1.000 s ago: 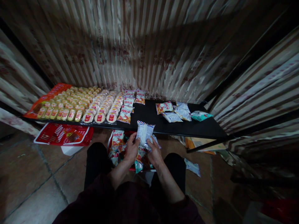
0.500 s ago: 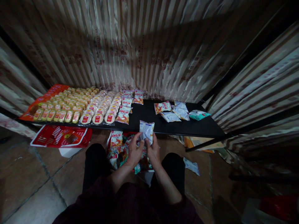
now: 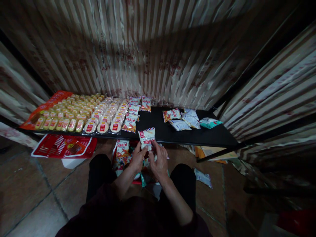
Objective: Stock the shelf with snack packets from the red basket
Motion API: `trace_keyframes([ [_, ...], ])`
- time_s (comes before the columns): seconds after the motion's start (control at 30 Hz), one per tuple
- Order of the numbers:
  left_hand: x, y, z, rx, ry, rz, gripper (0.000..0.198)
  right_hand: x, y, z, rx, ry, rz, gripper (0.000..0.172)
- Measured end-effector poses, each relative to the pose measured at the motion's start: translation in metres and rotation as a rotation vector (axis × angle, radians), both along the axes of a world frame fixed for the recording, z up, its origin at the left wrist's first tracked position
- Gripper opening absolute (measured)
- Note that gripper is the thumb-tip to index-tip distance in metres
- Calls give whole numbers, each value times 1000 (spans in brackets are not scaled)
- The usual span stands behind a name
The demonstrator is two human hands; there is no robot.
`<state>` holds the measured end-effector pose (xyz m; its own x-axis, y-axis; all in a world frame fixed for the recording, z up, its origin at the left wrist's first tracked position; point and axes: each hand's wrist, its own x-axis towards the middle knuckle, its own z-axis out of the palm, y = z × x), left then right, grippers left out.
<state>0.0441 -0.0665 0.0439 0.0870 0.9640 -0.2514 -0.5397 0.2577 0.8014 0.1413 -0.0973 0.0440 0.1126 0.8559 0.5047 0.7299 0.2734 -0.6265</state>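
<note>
Black shelf [image 3: 156, 119] partly laid out

Cakes [image 3: 71, 110] and round biscuits [image 3: 108, 115] fill the left in rows; one packet column [image 3: 133, 109] stands beside them, while a second has only its far packet [image 3: 146, 104]; at the near edge the left hand [image 3: 138, 158] pinches a snack packet [image 3: 147, 135], the right hand [image 3: 159, 163] touches it, grip unclear; loose packets [image 3: 180, 124] lie right, more in the basket [image 3: 136, 182] below, so much seems left.

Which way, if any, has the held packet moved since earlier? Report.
Yes: the held packet has shifted slightly left against the shelf, and its red-lettered face now shows.
</note>
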Motion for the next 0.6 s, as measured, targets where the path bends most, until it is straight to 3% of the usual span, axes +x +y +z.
trace_keyframes([
  [0.07, -3, 1, -1, 0, -39, -33, 50, 7, 7, -4, -27, 128, -70, 45],
  [0.17, -8, 5, -1, -27, -91, -93, 52, 18, 19, -8, -195, 400, -128, 55],
  [0.3, -10, 16, -2, -67, -108, -125, 54, 27, 30, -8, -394, 680, 56, 47],
  [0.37, -9, 22, -2, -63, -83, -117, 53, 29, 34, -8, -399, 752, 80, 45],
  [0.6, -4, 36, -8, 4, 49, -90, 48, 29, 48, -27, -351, 832, -30, 44],
])
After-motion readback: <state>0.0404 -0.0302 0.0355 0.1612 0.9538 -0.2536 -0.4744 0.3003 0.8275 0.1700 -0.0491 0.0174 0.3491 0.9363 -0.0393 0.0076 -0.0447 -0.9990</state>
